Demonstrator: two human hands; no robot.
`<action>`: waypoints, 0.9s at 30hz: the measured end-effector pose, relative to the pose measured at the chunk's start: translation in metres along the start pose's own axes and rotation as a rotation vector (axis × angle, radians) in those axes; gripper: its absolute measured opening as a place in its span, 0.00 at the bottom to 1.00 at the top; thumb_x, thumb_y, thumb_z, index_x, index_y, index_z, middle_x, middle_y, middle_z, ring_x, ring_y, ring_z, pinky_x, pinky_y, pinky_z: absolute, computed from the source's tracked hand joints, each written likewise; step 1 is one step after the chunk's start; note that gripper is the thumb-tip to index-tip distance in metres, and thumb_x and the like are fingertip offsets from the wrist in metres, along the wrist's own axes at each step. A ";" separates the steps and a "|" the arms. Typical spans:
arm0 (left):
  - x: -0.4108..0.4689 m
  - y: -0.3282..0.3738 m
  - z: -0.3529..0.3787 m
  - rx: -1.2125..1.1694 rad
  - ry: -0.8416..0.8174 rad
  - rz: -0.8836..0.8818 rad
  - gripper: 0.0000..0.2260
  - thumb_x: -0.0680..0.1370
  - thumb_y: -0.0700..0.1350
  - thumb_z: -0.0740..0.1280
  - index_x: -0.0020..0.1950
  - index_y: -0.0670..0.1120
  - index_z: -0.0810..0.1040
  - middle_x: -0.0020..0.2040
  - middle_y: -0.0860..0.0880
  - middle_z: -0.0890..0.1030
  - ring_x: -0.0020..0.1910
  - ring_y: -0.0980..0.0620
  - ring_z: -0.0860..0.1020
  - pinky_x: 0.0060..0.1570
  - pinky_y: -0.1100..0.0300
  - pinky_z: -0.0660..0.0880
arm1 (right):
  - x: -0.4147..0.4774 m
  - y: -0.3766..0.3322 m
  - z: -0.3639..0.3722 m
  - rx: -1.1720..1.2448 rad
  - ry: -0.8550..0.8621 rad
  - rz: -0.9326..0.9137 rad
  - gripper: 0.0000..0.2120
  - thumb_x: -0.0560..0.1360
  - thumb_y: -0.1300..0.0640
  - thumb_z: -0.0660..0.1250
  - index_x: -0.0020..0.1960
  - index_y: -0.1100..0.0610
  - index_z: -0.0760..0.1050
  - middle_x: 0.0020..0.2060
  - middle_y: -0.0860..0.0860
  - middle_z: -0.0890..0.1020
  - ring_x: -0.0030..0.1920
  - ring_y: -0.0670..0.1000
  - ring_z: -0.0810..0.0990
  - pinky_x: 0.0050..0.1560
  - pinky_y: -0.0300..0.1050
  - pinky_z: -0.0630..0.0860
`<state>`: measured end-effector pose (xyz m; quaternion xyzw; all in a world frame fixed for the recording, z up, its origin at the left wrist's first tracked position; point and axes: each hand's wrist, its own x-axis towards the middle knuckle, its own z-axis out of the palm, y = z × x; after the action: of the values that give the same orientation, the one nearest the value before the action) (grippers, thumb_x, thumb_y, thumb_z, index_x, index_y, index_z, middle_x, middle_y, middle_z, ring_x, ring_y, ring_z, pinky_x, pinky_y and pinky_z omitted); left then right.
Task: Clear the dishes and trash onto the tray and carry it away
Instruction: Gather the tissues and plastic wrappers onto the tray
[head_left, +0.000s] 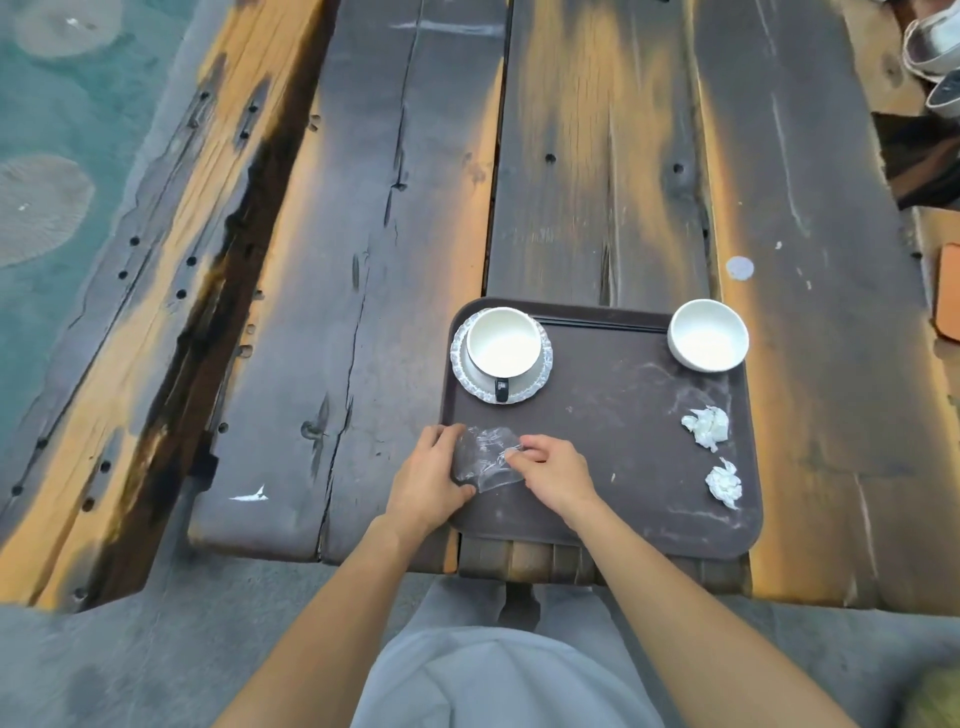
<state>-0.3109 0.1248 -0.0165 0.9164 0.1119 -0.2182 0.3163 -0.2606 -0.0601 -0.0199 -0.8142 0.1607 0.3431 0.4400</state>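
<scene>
A dark brown tray (613, 415) lies at the near edge of the wooden table. On its far left corner a white cup (503, 340) stands on a clear glass saucer (543, 374). A white bowl (707, 335) sits at the far right corner. Two crumpled white tissues, one (706, 426) above the other (723, 483), lie near the tray's right side. A clear crumpled plastic wrapper (485, 457) rests on the tray's near left part. My left hand (428, 480) grips its left edge, and my right hand (556, 470) pinches its right side.
The weathered plank table (597, 156) stretches away from me. A small round white spot (740, 268) lies beyond the bowl. A wooden bench (171, 260) runs along the left. An orange object (948, 296) and shoes (935, 47) show at the right edge.
</scene>
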 end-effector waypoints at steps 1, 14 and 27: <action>-0.001 -0.001 -0.001 0.009 -0.008 0.008 0.38 0.69 0.48 0.76 0.76 0.49 0.65 0.69 0.51 0.68 0.59 0.47 0.77 0.57 0.50 0.77 | -0.001 -0.001 0.000 -0.026 0.001 -0.011 0.24 0.75 0.45 0.71 0.68 0.53 0.77 0.46 0.43 0.84 0.57 0.50 0.82 0.63 0.44 0.74; -0.005 0.021 0.004 0.144 0.155 0.154 0.27 0.73 0.56 0.72 0.68 0.48 0.75 0.67 0.49 0.73 0.64 0.47 0.72 0.59 0.50 0.74 | -0.011 0.014 -0.024 -0.147 0.036 -0.067 0.26 0.77 0.44 0.69 0.70 0.55 0.76 0.62 0.49 0.83 0.62 0.49 0.80 0.64 0.41 0.71; 0.030 0.124 0.060 0.224 0.035 0.282 0.18 0.78 0.50 0.66 0.67 0.46 0.76 0.65 0.48 0.76 0.63 0.43 0.75 0.59 0.49 0.72 | -0.010 0.072 -0.154 -0.271 0.443 -0.069 0.13 0.78 0.58 0.68 0.61 0.58 0.80 0.50 0.52 0.84 0.50 0.53 0.82 0.57 0.50 0.78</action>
<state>-0.2613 -0.0072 -0.0072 0.9562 -0.0372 -0.1666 0.2378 -0.2445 -0.2280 0.0017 -0.9259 0.1780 0.1596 0.2926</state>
